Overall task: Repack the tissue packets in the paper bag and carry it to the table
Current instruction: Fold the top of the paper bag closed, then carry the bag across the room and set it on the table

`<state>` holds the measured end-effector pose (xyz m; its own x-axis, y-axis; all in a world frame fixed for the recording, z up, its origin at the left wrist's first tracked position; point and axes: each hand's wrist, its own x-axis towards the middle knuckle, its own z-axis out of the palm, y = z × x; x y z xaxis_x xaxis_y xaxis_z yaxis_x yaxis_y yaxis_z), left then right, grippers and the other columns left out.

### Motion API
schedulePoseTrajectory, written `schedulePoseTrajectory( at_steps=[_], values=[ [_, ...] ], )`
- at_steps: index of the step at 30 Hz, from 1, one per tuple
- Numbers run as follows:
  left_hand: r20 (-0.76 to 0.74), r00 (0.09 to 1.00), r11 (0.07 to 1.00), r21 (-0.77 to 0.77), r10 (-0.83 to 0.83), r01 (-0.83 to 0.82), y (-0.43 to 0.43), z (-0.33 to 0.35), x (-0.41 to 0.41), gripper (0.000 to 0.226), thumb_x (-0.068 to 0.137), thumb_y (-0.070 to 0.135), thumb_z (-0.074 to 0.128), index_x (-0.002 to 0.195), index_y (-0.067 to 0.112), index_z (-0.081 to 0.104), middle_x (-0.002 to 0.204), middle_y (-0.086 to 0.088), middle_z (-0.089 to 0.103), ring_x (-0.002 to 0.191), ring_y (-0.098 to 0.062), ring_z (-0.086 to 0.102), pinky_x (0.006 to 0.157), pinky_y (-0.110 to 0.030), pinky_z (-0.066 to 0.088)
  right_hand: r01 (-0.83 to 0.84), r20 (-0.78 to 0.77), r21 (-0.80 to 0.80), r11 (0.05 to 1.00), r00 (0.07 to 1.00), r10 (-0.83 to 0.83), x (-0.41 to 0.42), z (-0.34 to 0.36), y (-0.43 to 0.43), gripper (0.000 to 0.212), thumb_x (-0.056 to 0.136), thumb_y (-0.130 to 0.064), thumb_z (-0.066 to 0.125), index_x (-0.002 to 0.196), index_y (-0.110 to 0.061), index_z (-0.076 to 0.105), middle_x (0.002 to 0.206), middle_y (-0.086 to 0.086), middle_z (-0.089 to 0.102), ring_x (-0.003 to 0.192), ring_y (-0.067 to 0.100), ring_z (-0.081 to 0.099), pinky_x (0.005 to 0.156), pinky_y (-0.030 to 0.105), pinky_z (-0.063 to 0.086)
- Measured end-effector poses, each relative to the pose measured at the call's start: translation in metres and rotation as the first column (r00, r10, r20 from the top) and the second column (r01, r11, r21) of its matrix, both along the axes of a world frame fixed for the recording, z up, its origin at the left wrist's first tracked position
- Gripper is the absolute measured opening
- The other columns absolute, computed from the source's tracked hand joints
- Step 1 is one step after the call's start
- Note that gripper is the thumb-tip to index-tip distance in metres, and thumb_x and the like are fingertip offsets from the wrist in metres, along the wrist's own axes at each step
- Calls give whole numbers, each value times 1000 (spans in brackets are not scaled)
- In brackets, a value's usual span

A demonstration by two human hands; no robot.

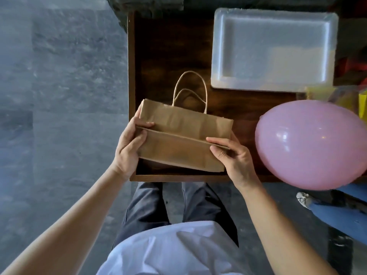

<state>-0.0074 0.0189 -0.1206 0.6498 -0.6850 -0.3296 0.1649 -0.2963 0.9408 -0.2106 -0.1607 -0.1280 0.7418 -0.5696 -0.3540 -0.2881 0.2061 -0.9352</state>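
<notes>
Over a dark wooden tabletop [158,56], both hands [129,147] [234,159] pinch a flattened brown paper bag [178,139]; no tissue packets visible, packing apparently unstarted.

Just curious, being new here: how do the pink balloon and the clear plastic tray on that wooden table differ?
The pink balloon is round, opaque and glossy; the clear plastic tray is flat, rectangular and see-through. The balloon hangs over the near edge of the wooden table, while the tray lies toward its far side. The balloon sits close to the right hand; the tray lies beyond the paper bag. Neither is being touched.
</notes>
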Motion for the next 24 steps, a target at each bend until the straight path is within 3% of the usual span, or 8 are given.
schedulePoseTrajectory(
  at_steps=[3, 6, 9, 12, 15, 17, 22, 24],
  values=[
    [27, 998, 999, -18, 49, -48, -3, -3, -5, 29, 81, 0, 41, 95, 14, 62, 97, 2, 58, 96, -12, 50, 87, -20, 35, 90, 31, -3, 996, 996, -89, 7, -8, 10, 19, 83, -23, 68, 98, -31, 76, 117, 6, 67, 110, 16, 62, 88, 24, 49],
    [13, 996, 996, -27, 84, -84, -3, -7, -7, 29, 81, 2, 41, 90, 20, 63, 92, 15, 56, 94, -6, 46, 85, -18, 36, 210, 11, 89, 974, 977, -212, 13, -13, 19, 27, 76, -19, 56, 93, -29, 75, 123, 15, 63, 112, 30, 59, 85, 42, 51],
    [-29, 993, 992, -51, 115, -117, -3, -7, -7, 28, 83, 7, 40, 86, 22, 64, 92, 16, 58, 94, -5, 47, 84, -18, 36, 296, -10, 146, 944, 954, -298, 16, -5, 24, 30, 73, -19, 49, 91, -21, 73, 130, 16, 59, 115, 35, 56, 81, 40, 48],
    [-88, 987, 986, -88, 135, -142, 0, 5, -6, 23, 83, 9, 40, 87, 13, 63, 93, 17, 61, 94, -4, 48, 84, -16, 36, 307, -54, 95, 947, 951, -303, 19, 19, 31, 28, 76, -21, 48, 90, -23, 72, 113, 3, 68, 107, 32, 60, 77, 39, 48],
    [-103, 984, 963, -215, 145, -165, 16, 33, -1, 25, 84, 9, 40, 84, 20, 63, 93, 15, 60, 96, -6, 48, 86, -21, 36, 292, -41, 29, 956, 956, -290, 25, 59, 42, 25, 77, -26, 50, 91, -25, 71, 107, 4, 68, 105, 31, 60, 74, 41, 50],
    [-131, 980, 938, -293, 153, -185, 34, 54, 4, 29, 84, 9, 41, 81, 27, 63, 94, 14, 60, 96, -8, 47, 85, -27, 34, 254, -8, -17, 967, 967, -254, 34, 90, 51, 25, 77, -28, 51, 93, -25, 69, 106, 4, 67, 105, 33, 59, 72, 42, 51],
    [-77, 943, 857, -399, 323, -326, 136, 111, 28, 30, 82, 9, 42, 79, 29, 65, 90, 14, 61, 93, -6, 49, 85, -28, 32, 99, 76, -117, 988, 993, -90, 85, 153, 132, 21, 85, -22, 46, 90, -24, 66, 92, -6, 70, 86, 11, 64, 63, 36, 52],
    [-34, 894, 805, -421, 446, -417, 203, 132, 43, 26, 80, 10, 43, 82, 23, 65, 88, 16, 61, 91, -7, 49, 84, -29, 31, 1, 130, -83, 997, 991, 10, 120, 169, 186, 21, 80, -19, 45, 84, -21, 66, 85, 0, 67, 79, 17, 62, 61, 34, 48]
  ],
)
